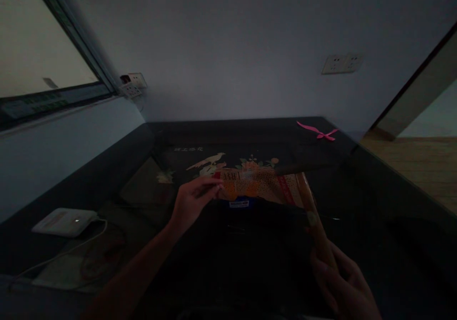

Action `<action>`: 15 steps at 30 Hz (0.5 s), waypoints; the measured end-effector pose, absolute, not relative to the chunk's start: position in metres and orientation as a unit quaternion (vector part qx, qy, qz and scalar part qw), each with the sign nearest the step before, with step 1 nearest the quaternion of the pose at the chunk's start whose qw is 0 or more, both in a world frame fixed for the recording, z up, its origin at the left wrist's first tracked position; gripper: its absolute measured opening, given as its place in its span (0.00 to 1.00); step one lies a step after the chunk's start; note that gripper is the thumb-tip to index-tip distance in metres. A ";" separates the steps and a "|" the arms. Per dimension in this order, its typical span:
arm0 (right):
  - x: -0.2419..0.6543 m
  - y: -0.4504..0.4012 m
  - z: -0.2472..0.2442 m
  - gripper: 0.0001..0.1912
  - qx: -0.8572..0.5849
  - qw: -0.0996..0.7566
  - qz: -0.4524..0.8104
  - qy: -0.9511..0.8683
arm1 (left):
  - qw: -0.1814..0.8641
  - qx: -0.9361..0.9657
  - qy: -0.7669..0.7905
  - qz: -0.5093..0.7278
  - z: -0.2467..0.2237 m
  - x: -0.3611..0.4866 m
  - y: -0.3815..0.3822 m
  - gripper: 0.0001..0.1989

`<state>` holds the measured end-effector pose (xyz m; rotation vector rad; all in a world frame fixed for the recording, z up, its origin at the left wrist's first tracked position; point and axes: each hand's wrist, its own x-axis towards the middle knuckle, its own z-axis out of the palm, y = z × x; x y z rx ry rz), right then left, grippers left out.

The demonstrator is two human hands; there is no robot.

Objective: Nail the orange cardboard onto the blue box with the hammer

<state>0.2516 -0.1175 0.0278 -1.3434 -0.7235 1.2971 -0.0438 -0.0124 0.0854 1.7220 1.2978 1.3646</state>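
Both hands at a printed piece, mid-table

L hand: thumb and fingertips drawn nearly together at the left edge of the patterned piece, by a small red patch; can't tell if it's pinching anything. R hand: fingers closed round a long tan rod, which slants from near right up to the piece's right edge.

The piece lies mid-table, w/ its far part exposed and its near edge meeting a dark area; a blue label shows there. Status: piece laid out, rod in hand at its side; what's done beyond that, or left, can't be judged.

Further out: white device w/ cable at near left, pink ribbon at far right, both on the dark table.

Hard to see: v. dim light (near centre is almost black), R fingertips partly hidden, near forearms cut off or lost in shadow, lettering illegible.
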 end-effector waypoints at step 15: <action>0.247 -0.116 0.024 0.29 -0.591 0.568 0.489 -0.297 | 0.180 0.750 0.437 0.463 0.074 -0.002 0.059 0.07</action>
